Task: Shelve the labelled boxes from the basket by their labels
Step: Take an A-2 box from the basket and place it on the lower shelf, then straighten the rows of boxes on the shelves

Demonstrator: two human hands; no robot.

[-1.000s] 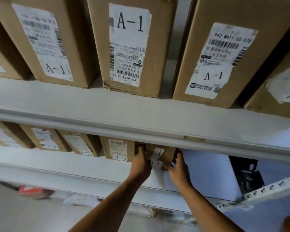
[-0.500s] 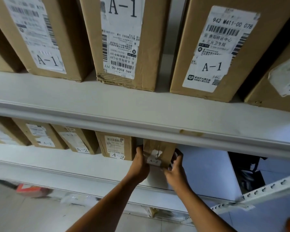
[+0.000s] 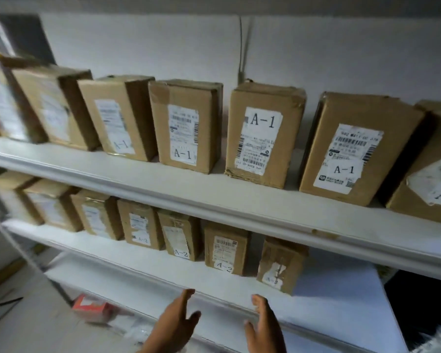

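Both hands are empty: the left hand (image 3: 175, 324) at 6 o'clock and the right hand (image 3: 264, 327) just beside it toward 5 o'clock hang with fingers straight and spread, palms facing each other, apart from the lower shelf (image 3: 341, 309) and touching nothing. The small A-2 box (image 3: 280, 266) stands upright at the right end of the lower row, just beside another A-2 box (image 3: 225, 248) and matching the labels along that level; the upper shelf (image 3: 239, 200) carries the A-1 boxes (image 3: 262, 140). Judging by this, the placing step looks finished and the hands are free for the next parcel. The basket is not in view, so the next move calls for turning away from the rack to find it, picking one box and reading its label before choosing a level.
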